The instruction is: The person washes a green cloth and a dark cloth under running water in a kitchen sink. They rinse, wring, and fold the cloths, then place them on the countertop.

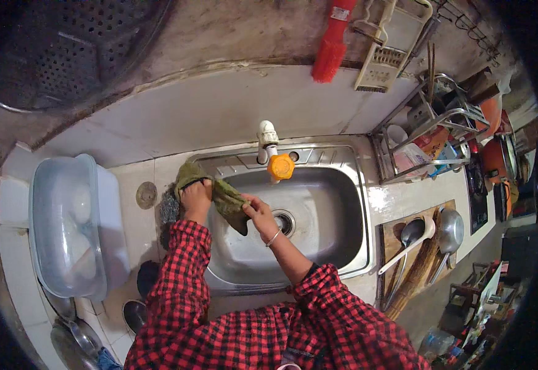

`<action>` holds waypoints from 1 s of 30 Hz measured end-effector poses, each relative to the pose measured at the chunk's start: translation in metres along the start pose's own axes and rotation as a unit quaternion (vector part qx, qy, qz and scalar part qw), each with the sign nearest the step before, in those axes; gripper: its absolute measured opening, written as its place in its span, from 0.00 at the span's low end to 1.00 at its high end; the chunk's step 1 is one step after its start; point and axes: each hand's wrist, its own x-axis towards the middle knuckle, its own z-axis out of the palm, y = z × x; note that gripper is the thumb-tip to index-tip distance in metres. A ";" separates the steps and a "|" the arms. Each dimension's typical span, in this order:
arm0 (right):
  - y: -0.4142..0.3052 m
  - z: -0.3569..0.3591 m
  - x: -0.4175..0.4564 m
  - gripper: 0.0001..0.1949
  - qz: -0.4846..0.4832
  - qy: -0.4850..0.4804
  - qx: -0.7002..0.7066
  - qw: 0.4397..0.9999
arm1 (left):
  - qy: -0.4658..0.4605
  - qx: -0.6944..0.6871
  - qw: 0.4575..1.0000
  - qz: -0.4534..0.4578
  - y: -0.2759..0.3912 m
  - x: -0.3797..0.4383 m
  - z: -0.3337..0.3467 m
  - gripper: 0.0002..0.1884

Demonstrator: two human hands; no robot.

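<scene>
An olive-green cloth [228, 202] stretches between my two hands over the left side of a stainless steel sink [331, 203]. My left hand [197, 200] grips its bunched upper part near the sink's left rim. With thumb and fingers, my right hand [260, 216] pinches the lower edge, and a corner hangs down to the left of the drain [284, 223]. Behind the sink, a white tap [267, 135] with an orange knob [281, 166] stands at the middle. A dark grey scouring pad or cloth [169, 215] lies partly hidden beside my left forearm.
A lidded plastic dish box [67, 226] stands on the left counter. To the right are a metal rack [428, 162] and a wooden board [391, 231] bearing a ladle [412, 247] and a bamboo brush [414, 273]. A red brush [330, 53] and a grater [387, 58] hang on the wall.
</scene>
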 end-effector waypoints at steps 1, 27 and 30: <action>0.000 -0.004 -0.001 0.17 -0.001 0.022 0.015 1.000 | 0.045 0.002 0.999 0.021 -0.002 -0.007 0.006 0.24; -0.082 -0.115 0.045 0.37 -0.244 0.144 -0.695 0.661 | 0.076 -0.064 0.945 0.312 0.142 -0.047 0.068 0.21; -0.083 -0.144 0.038 0.35 -0.170 0.201 -0.720 0.642 | -0.013 -0.165 0.941 0.296 0.164 -0.049 0.063 0.19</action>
